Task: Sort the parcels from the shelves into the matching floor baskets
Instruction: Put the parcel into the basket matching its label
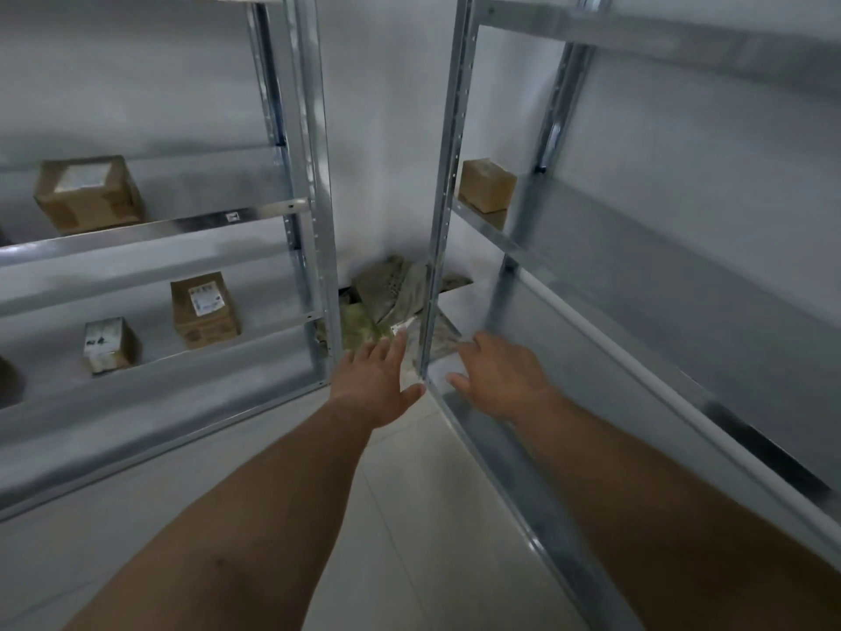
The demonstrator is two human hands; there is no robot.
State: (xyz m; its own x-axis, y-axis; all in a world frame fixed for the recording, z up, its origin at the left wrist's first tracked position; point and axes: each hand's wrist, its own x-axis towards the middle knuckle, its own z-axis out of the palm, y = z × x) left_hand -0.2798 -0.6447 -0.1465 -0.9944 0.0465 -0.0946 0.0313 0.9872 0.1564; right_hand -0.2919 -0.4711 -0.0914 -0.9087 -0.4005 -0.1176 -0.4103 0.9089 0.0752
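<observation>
Fingers [395, 349] spread; left hand [375, 387], right hand [500, 380] empty, near parcels [387, 284].

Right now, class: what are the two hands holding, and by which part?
Nothing. The left hand and right hand reach open toward crumpled grey-green plastic bags.

The heap of greenish bags [387, 289] in the corner is partly hidden behind the right rack's front post [439, 220] and by both hands' fingers. Whether the left hand [377, 384] or the right hand [500, 375] touches it cannot be told. The labels on the boxes [205, 307] on the left rack are too blurred to read. A dark shape [9, 380] is cut off by the left edge.
</observation>
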